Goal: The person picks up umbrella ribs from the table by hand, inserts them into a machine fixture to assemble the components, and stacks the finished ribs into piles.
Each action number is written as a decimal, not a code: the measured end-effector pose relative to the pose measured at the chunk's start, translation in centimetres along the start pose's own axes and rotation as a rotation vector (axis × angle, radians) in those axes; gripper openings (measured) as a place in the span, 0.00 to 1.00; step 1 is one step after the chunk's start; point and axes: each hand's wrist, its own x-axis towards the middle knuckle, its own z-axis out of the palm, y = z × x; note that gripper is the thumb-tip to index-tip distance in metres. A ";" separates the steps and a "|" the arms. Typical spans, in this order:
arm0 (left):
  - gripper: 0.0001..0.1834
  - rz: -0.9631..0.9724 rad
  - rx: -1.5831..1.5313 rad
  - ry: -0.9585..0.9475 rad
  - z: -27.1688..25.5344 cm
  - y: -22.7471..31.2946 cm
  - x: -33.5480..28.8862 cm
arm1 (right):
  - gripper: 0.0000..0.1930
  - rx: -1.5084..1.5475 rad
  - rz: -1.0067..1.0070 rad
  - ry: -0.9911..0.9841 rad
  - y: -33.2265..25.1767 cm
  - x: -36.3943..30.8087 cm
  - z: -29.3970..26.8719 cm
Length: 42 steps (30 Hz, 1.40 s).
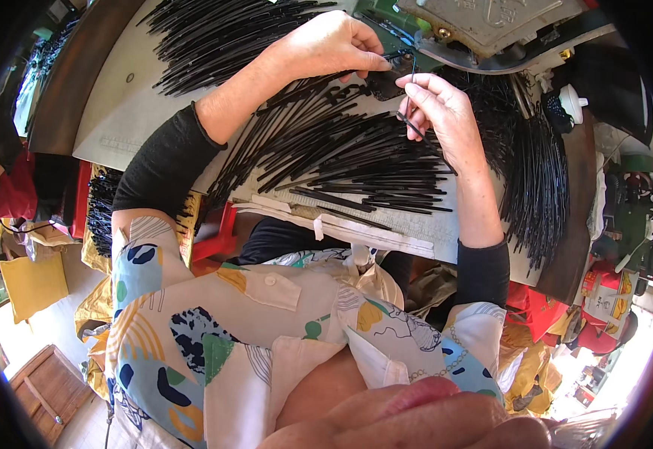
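Amid black strips (356, 153): left hand (341, 43) palm-down, right hand (440, 112) curled

Worn on the head, left one of a side-by-side pair, above the near side of the table (106, 123). Faces steeply down onto the table, upright and unmirrored. Sits very close to the wearer's mouth (420, 396), a little farther from the shirt (267, 314), both nearside of the table, and farther still from its top. Takes in, through a wide fisheye, floor (51, 310) left of the table, bending straight edges toward a dark round rim.
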 end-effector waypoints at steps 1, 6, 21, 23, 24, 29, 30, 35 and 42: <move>0.16 -0.023 -0.056 -0.047 -0.1 0.1 0.0 | 0.14 0.000 0.001 0.001 0.0 0.0 0.0; 0.16 -0.167 -0.319 -0.168 -0.1 -0.3 0.0 | 0.14 0.120 0.033 -0.030 0.0 0.1 0.0; 0.17 -0.113 -0.205 -0.239 0.5 1.5 -0.9 | 0.11 0.066 0.087 -0.147 0.1 -0.7 0.5; 0.17 -0.128 -0.172 -0.309 0.7 1.4 -1.1 | 0.11 0.147 0.060 -0.056 0.4 -0.5 0.2; 0.16 -0.123 -0.156 -0.313 0.8 1.2 -1.2 | 0.13 0.168 0.075 -0.056 0.4 -0.3 -0.1; 0.16 -0.123 -0.269 -0.370 0.7 0.7 -0.9 | 0.16 0.351 0.121 -0.076 1.0 0.1 -1.6; 0.16 -0.110 -0.299 -0.379 0.6 0.5 -0.9 | 0.15 0.407 0.109 -0.078 1.2 0.2 -2.0; 0.17 -0.067 -0.313 -0.371 0.9 0.1 -0.7 | 0.11 0.586 0.034 -0.104 2.1 0.7 -2.9; 0.20 -0.105 -0.311 -0.178 -0.3 -0.3 -0.6 | 0.12 0.520 -0.088 0.152 1.6 0.6 -3.1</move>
